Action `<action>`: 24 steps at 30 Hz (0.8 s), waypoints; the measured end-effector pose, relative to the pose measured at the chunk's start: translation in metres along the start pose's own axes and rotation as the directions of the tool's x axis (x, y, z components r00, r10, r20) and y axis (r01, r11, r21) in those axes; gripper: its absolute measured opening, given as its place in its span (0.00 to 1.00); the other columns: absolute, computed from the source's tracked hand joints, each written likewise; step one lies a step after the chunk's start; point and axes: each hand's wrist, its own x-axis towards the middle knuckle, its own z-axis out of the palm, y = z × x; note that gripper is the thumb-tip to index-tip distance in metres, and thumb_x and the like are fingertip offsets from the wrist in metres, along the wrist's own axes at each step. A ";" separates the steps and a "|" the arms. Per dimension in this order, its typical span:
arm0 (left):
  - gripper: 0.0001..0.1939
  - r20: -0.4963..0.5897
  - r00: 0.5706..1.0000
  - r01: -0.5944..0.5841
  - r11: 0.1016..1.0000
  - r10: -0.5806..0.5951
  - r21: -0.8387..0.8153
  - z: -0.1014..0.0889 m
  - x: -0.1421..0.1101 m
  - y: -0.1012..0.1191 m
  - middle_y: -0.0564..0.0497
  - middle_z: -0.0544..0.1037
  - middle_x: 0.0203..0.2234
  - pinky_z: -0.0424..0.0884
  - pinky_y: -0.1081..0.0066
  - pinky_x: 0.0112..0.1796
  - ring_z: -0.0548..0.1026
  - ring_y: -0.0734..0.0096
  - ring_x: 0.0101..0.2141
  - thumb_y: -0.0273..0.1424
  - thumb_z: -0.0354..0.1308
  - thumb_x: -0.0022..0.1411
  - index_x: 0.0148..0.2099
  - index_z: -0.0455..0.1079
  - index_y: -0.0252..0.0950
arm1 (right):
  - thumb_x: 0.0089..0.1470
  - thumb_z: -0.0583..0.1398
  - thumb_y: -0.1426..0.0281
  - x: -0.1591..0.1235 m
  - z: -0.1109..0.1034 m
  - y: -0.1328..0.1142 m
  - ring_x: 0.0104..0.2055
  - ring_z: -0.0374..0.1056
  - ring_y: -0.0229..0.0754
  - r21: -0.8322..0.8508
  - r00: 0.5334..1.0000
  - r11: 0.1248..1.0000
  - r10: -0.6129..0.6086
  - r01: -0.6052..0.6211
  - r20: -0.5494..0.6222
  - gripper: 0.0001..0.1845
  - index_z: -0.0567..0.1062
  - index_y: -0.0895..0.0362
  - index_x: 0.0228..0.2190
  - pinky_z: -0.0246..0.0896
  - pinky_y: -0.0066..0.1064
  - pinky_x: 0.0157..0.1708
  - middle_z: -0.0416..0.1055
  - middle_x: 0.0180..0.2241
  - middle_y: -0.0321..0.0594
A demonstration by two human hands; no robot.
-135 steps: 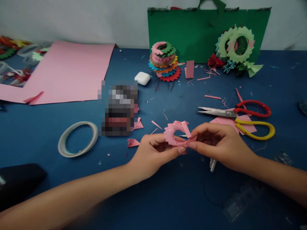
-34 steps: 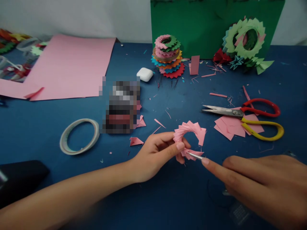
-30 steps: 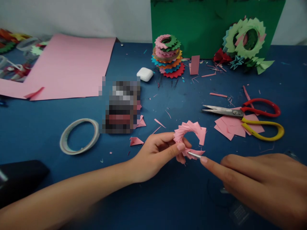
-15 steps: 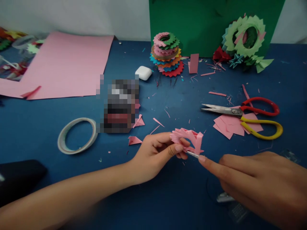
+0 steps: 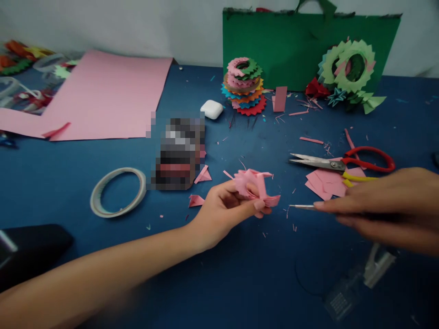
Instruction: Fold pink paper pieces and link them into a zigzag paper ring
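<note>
My left hand [image 5: 224, 208] pinches a pink folded-paper ring [image 5: 254, 185] just above the blue table [image 5: 240, 274]; the ring is tilted nearly flat. My right hand [image 5: 384, 210] is closed round a thin metal tool [image 5: 302, 207], its fingers pressed together along the shaft. The tool's silver tip points left and stands a short gap to the right of the ring, not touching it.
Red-and-yellow scissors [image 5: 343, 163] lie on pink paper scraps [image 5: 324, 180] by my right hand. A tape roll [image 5: 118, 197], a pixelated object [image 5: 178, 153], a white case [image 5: 211, 109], a stack of coloured paper rings [image 5: 244, 87], a pink sheet [image 5: 103, 96] and a green board [image 5: 295, 50] lie beyond.
My right hand has drawn the metal tool out of the pink ring and back to the right. The left hand has tipped the ring flatter and lifted it slightly leftward.
</note>
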 end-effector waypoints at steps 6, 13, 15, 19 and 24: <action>0.04 0.008 0.998 0.064 0.988 -0.065 0.138 -0.001 0.001 0.000 0.46 0.81 0.31 0.77 0.72 0.36 0.79 0.67 0.34 0.25 0.66 0.51 0.32 0.76 0.31 | 0.56 0.57 0.69 0.020 0.025 0.012 0.31 0.70 0.39 0.080 0.998 0.997 -0.004 -0.001 0.065 0.16 0.74 0.54 0.46 0.63 0.26 0.30 0.75 0.28 0.38; 0.05 0.001 0.994 0.111 0.978 -0.113 0.178 -0.002 0.000 0.001 0.47 0.81 0.28 0.77 0.74 0.32 0.79 0.69 0.29 0.27 0.67 0.49 0.31 0.77 0.31 | 0.57 0.58 0.68 0.029 0.048 0.009 0.42 0.70 0.40 0.259 0.993 0.966 0.014 0.016 -0.114 0.10 0.76 0.58 0.40 0.64 0.31 0.41 0.75 0.38 0.43; 0.03 0.001 0.992 0.120 0.975 -0.123 0.189 0.000 -0.001 0.002 0.49 0.80 0.26 0.76 0.77 0.30 0.78 0.71 0.29 0.27 0.66 0.51 0.31 0.77 0.32 | 0.55 0.60 0.69 0.031 0.053 -0.002 0.34 0.70 0.35 0.410 0.981 0.912 0.079 0.000 -0.176 0.09 0.76 0.59 0.38 0.64 0.25 0.34 0.76 0.33 0.40; 0.03 -0.007 0.990 0.137 0.972 -0.139 0.192 0.002 -0.001 0.002 0.50 0.80 0.26 0.76 0.80 0.28 0.78 0.73 0.29 0.27 0.66 0.50 0.31 0.77 0.33 | 0.53 0.61 0.73 0.035 0.063 -0.016 0.25 0.68 0.32 0.571 0.941 0.811 0.280 -0.127 -0.189 0.05 0.77 0.59 0.33 0.61 0.21 0.24 0.76 0.28 0.37; 0.04 0.018 0.995 0.095 0.962 -0.103 0.256 0.000 0.001 -0.001 0.49 0.80 0.30 0.77 0.78 0.29 0.78 0.71 0.33 0.29 0.66 0.51 0.32 0.78 0.34 | 0.52 0.62 0.73 0.037 0.069 -0.017 0.24 0.67 0.31 0.680 0.903 0.710 0.395 -0.185 -0.167 0.04 0.79 0.57 0.31 0.60 0.20 0.22 0.75 0.26 0.34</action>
